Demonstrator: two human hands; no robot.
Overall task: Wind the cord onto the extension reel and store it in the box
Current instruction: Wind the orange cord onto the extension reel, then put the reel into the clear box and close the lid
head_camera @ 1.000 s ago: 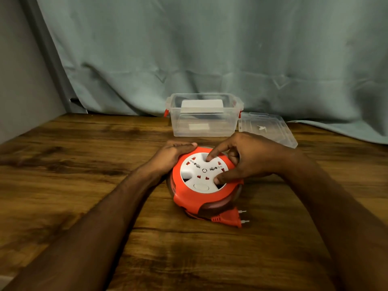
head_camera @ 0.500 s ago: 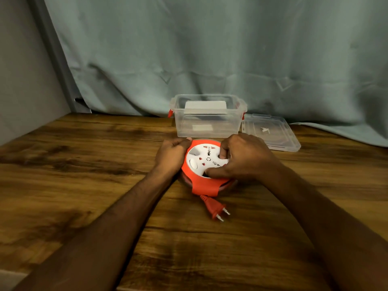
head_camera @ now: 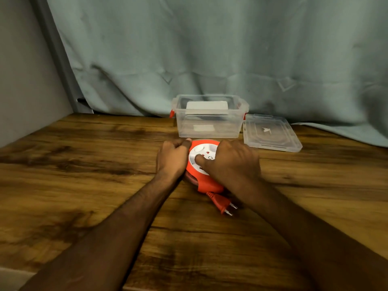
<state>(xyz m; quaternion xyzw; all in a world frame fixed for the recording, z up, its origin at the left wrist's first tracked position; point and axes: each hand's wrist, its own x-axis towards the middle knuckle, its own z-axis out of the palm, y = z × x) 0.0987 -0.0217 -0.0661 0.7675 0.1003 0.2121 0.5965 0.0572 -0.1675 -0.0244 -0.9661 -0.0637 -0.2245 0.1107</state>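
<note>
An orange extension reel (head_camera: 206, 183) with a white socket face (head_camera: 199, 153) lies flat on the wooden table, just in front of the clear plastic box (head_camera: 210, 122). My left hand (head_camera: 172, 157) grips the reel's left rim. My right hand (head_camera: 233, 162) lies over the right half of the white face, with the thumb pressed on it. The orange plug (head_camera: 222, 203) sticks out from under the reel toward me, its two pins pointing right. The wound cord is mostly hidden inside the reel.
The box is open, with red latches and a white block visible at its back. Its clear lid (head_camera: 270, 133) lies flat to the right of it. A grey-green curtain (head_camera: 210, 55) hangs behind the table, and a wall stands at the left.
The white face has turned under my right hand and the reel sits closer to the box. The plug has swung from the reel's right side to its near edge.
</note>
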